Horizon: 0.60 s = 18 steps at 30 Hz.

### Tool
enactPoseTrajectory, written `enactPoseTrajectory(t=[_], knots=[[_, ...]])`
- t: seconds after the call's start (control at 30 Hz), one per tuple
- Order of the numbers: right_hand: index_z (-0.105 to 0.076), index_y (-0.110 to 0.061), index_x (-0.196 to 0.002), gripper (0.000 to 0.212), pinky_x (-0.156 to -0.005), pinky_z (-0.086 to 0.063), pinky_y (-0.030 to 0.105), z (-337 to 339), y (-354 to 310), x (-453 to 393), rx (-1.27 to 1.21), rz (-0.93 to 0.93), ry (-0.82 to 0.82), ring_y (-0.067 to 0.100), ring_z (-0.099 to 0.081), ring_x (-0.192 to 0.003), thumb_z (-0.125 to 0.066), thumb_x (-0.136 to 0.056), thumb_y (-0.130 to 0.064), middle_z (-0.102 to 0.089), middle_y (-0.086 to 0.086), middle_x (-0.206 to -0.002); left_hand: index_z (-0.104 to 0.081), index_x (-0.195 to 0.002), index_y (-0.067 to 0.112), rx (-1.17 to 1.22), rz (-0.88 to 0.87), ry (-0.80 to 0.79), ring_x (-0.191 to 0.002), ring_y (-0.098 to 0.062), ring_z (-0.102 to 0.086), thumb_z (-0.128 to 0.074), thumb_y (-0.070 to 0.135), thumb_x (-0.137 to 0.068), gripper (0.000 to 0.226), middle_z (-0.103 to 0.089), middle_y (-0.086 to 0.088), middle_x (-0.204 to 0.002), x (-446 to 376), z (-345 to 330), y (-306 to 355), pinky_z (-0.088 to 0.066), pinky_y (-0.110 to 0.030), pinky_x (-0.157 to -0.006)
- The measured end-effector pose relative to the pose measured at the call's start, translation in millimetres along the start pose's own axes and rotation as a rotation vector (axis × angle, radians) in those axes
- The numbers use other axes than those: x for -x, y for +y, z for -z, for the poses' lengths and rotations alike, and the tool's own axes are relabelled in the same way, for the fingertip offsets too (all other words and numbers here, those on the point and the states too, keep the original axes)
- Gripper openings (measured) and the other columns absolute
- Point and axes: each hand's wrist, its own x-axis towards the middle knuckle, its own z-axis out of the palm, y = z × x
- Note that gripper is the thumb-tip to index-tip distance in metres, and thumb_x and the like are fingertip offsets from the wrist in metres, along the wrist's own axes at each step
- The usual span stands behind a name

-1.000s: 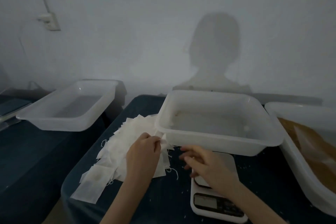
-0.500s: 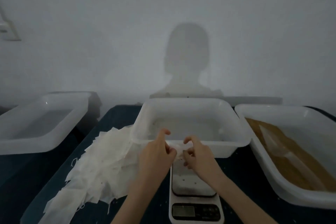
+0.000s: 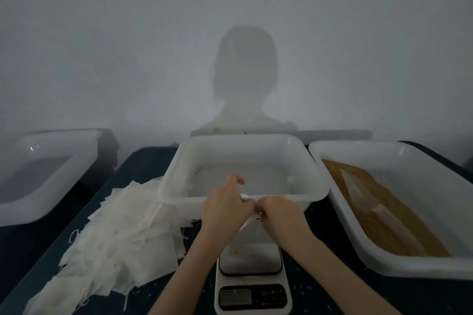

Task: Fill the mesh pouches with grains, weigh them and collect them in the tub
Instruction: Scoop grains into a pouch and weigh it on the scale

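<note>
Dim room, plain pale wall, dark work surface up front.

The wall (image 3: 358,46) fills the upper half of the view, flat grey-white and unmarked, with the light low and cool all across it. Dead centre sits a soft shadow (image 3: 244,77) of a head and shoulders, thrown onto the wall, so the light comes from behind the camera. Below, a table (image 3: 320,286) covered in dark blue-black stretches to the near edge, flecked with tiny pale specks. Off to the left there's a second dark surface (image 3: 15,240), set apart from the main table by a darker gap. The wall meets the tabletops in a shadowy band.
</note>
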Motion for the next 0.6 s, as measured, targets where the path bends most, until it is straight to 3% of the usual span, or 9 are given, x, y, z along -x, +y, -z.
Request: enactPoseTrajectory(t=[0.1, 0.2, 0.3, 0.4, 0.43, 0.5, 0.6], knots=[[-0.069, -0.018, -0.097, 0.023, -0.066, -0.042, 0.026, 4.4, 8.6, 0.9, -0.047, 0.012, 0.008, 0.022, -0.064, -0.085, -0.047, -0.092, -0.015, -0.069, 0.004, -0.090, -0.048, -0.116, 0.032, 0.108, -0.113, -0.048, -0.070, 0.004, -0.052, -0.064, 0.037, -0.080, 0.040, -0.056, 0.015, -0.080, 2.0, -3.0, 1.8, -0.034, -0.012, -0.056], [-0.073, -0.020, -0.096, 0.019, -0.059, -0.045, 0.021, 16.4, 19.9, 2.5, -0.129, 0.013, -0.040, 0.008, -0.056, -0.062, -0.056, -0.087, -0.023, -0.065, -0.005, -0.074, -0.042, -0.126, 0.038, 0.217, -0.297, -0.186, -0.102, 0.010, -0.044, -0.064, 0.053, -0.076, 0.056, -0.045, 0.025, -0.118, 6.1, -0.6, -1.5, -0.036, -0.010, -0.081], [-0.068, -0.032, -0.069, 0.019, -0.051, -0.037, 0.019, 25.3, 28.2, 4.6, -0.213, 0.015, -0.068, 0.002, -0.045, -0.047, -0.057, -0.085, -0.030, -0.053, -0.010, -0.054, -0.034, -0.136, 0.036, -0.027, -0.449, -0.308, -0.118, 0.003, -0.036, -0.070, 0.058, -0.067, 0.081, -0.036, 0.023, -0.132, 7.8, -2.8, -2.2, -0.031, -0.022, -0.100], [-0.055, -0.048, -0.049, 0.038, -0.048, -0.030, 0.018, 32.4, 34.0, 7.8, -0.257, 0.056, -0.088, 0.000, -0.045, -0.043, -0.058, -0.081, -0.026, -0.052, -0.021, -0.048, -0.034, -0.136, 0.034, -0.038, -0.406, -0.323, -0.109, -0.002, -0.043, -0.074, 0.053, -0.065, 0.084, -0.045, 0.018, -0.129, 8.5, -11.4, -5.0, -0.034, -0.019, -0.093], [-0.054, -0.044, -0.049, 0.037, -0.048, -0.030, 0.017, 33.5, 36.0, 8.7, -0.253, 0.066, -0.095, -0.002, -0.046, -0.043, -0.059, -0.081, -0.027, -0.051, -0.024, -0.048, -0.036, -0.132, 0.036, 0.017, -0.374, -0.311, -0.104, -0.001, -0.047, -0.074, 0.052, -0.065, 0.078, -0.049, 0.018, -0.125, 8.1, -13.8, -6.9, -0.037, -0.018, -0.089], [-0.057, -0.035, -0.055, 0.025, -0.049, -0.033, 0.019, 34.9, 41.4, 10.8, -0.262, 0.088, -0.101, 0.001, -0.044, -0.042, -0.062, -0.079, -0.031, -0.054, -0.016, -0.049, -0.042, -0.119, 0.039, 0.072, -0.349, -0.331, -0.093, 0.002, -0.053, -0.072, 0.052, -0.068, 0.061, -0.057, 0.019, -0.111, 6.6, -17.5, -8.9, -0.045, -0.018, -0.081], [-0.074, -0.022, -0.083, 0.012, -0.054, -0.043, 0.025, 35.9, 48.2, 15.5, -0.347, 0.133, -0.117, 0.001, -0.051, -0.050, -0.067, -0.082, -0.031, -0.067, -0.004, -0.068, -0.047, -0.099, 0.038, 0.086, -0.334, -0.372, -0.081, 0.003, -0.057, -0.072, 0.051, -0.070, 0.040, -0.062, 0.016, -0.092, 2.7, -22.0, -6.3, -0.051, -0.024, -0.072]])
